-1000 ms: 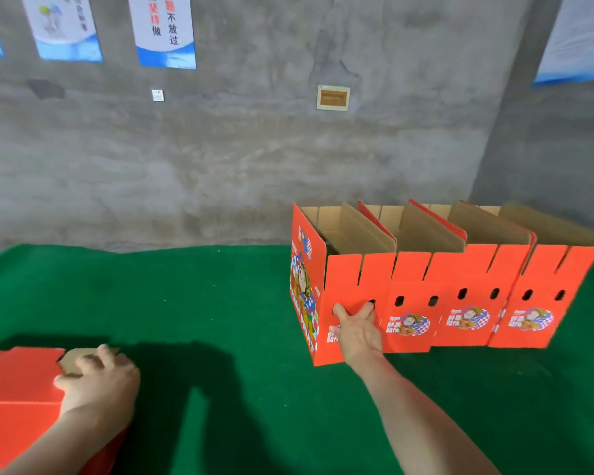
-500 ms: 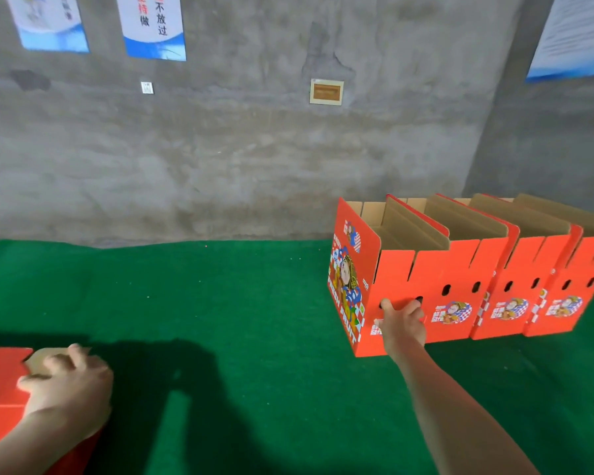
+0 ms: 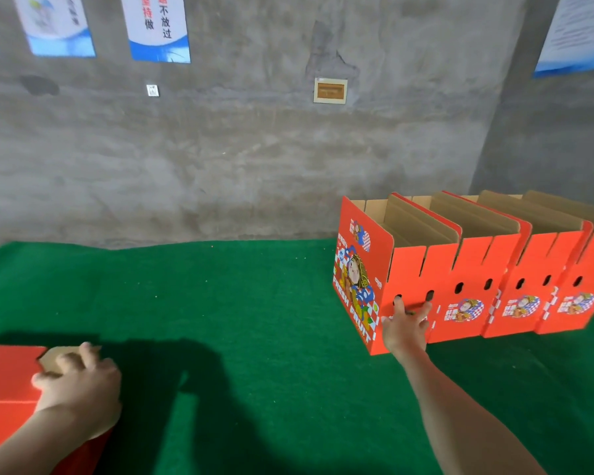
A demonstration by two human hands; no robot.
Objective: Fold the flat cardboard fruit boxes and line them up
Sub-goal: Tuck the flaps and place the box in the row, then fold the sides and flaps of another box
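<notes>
Several folded red fruit boxes stand in a row on the green mat at the right. The leftmost box [image 3: 422, 269] is open-topped, with a cartoon print on its left side. My right hand [image 3: 405, 325] presses flat on the lower front of this box, fingers spread just below its two holes. At the lower left lies a stack of flat red boxes [image 3: 4, 378], partly cut off by the frame edge. My left hand [image 3: 79, 382] lies on the stack, with its fingers curled over the brown cardboard edge of the top flat box.
The green mat [image 3: 237, 320] stretches between the stack and the row. A grey concrete wall [image 3: 220, 149] with posters and a small plaque rises behind it. The row runs out of view at the right edge.
The row of folded boxes has slid to the right under my right hand, mostly in the first half second. My left hand stays on the flat stack.
</notes>
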